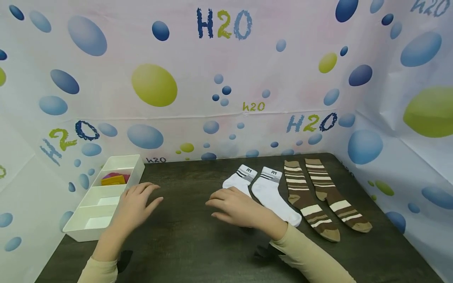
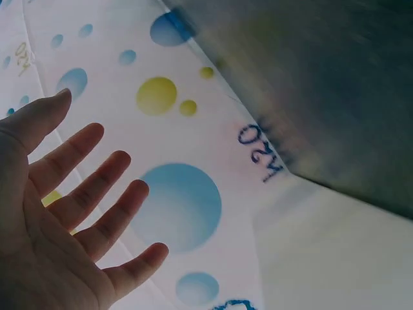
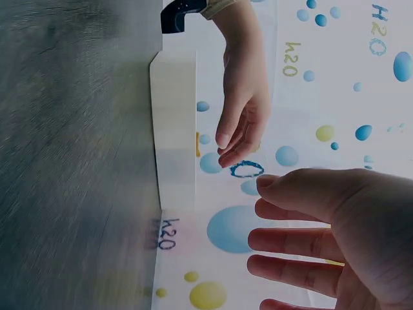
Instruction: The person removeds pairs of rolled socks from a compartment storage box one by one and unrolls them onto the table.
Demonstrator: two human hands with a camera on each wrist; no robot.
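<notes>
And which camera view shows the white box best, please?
The head view: the white box shows from above, with its compartments and a yellow thing inside. The right wrist view shows mainly one outer side. In the left wrist view, a pale surface at lower right may be its side; I cannot tell.

bubble-print backdrop behind dark table

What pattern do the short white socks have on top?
The white socks have dark stripes and small dark marks on their cuffs, best seen in the head view.
</notes>
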